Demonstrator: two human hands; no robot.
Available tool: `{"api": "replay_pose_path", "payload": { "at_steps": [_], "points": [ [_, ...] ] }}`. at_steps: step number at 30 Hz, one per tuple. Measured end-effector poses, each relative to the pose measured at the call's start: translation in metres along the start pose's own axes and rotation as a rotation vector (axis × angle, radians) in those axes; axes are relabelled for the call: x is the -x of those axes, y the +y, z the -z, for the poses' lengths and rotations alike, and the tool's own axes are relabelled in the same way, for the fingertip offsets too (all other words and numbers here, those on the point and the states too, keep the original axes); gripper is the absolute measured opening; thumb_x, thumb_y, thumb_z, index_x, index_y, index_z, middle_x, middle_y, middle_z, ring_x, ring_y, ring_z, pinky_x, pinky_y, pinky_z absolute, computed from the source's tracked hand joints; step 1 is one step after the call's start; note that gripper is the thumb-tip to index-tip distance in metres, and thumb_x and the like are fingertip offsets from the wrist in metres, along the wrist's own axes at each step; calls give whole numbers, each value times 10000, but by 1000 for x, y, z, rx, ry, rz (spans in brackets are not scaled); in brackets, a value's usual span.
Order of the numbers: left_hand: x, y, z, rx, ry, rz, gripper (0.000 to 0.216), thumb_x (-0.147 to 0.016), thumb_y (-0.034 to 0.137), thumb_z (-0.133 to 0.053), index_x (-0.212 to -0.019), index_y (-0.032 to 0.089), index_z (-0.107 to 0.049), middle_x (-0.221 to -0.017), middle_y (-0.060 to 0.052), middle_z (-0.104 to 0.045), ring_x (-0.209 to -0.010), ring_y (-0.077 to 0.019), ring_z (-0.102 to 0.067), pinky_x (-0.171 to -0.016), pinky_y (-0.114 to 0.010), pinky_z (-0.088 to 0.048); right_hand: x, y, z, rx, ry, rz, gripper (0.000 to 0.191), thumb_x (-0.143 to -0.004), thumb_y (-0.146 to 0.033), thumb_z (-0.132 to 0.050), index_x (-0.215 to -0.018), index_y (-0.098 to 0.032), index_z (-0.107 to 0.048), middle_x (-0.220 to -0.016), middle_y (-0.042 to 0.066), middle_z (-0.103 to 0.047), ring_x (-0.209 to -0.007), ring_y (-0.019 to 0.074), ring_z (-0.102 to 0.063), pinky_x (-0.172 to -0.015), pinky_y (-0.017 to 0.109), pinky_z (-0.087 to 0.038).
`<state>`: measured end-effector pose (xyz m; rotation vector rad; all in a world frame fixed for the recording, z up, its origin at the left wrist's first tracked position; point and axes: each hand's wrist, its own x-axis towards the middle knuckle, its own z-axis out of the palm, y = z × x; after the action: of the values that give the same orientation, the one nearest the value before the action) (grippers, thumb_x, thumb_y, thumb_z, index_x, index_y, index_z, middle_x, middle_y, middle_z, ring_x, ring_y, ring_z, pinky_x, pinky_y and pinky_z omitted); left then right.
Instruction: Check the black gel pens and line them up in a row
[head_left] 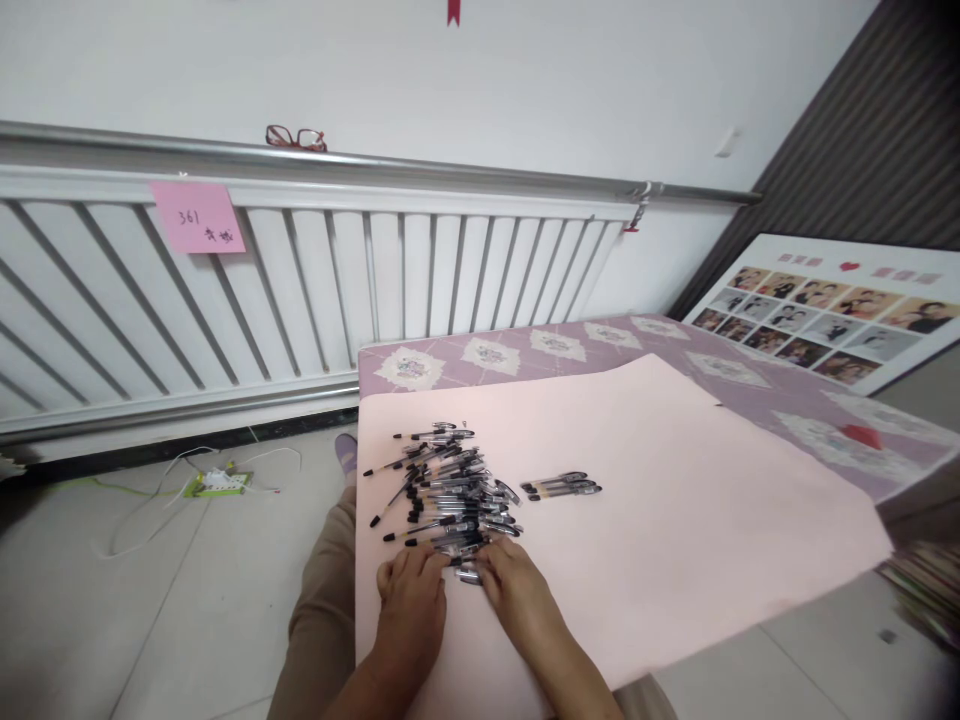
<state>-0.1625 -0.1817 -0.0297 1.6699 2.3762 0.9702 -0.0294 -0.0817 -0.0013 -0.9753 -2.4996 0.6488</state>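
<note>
In the head view, a pile of pens (448, 506) lies on the pink-covered tabletop (675, 560). The left hand (414, 592) and the right hand (516, 582) are at its near end, fingers bent; whether they grip a pen, I cannot tell. A smaller pen group (561, 489) lies apart, rightward.

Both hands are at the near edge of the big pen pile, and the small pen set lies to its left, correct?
Not left: the head view shows the small pen set to the right of the big pen pile.
</note>
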Motion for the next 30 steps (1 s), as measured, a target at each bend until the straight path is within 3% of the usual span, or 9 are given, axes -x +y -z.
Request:
{"api": "replay_pose_path", "payload": {
  "at_steps": [6,19,30],
  "points": [
    [-1,5,3,-20,-25,10,340,-777,48,-440,-955,280,-614,-1037,-13,-608,-979,-207,-501,-833,-381,-294,9,2,4,0,-19,11,189,-771,-106,-500,-852,-212,-633,-874,60,-609,-869,206,-561,-784,317,-459],
    [0,5,7,0,-37,-9,312,-781,48,-448,-893,286,-617,-937,5,-616,-920,-198,-516,-807,-369,-303,24,18,6,33,109,-33,185,-840,-171,-438,-765,-207,-604,-802,64,-608,-811,205,-583,-742,322,-475],
    [2,-19,-1,75,51,-152,286,-798,117,-409,-959,228,-618,-987,-66,-587,-954,-212,-532,-827,-376,-423,9,36,16,44,170,-125,196,-818,-194,-440,-814,-203,-636,-813,72,-646,-766,207,-603,-721,323,-477]
  ]
}}
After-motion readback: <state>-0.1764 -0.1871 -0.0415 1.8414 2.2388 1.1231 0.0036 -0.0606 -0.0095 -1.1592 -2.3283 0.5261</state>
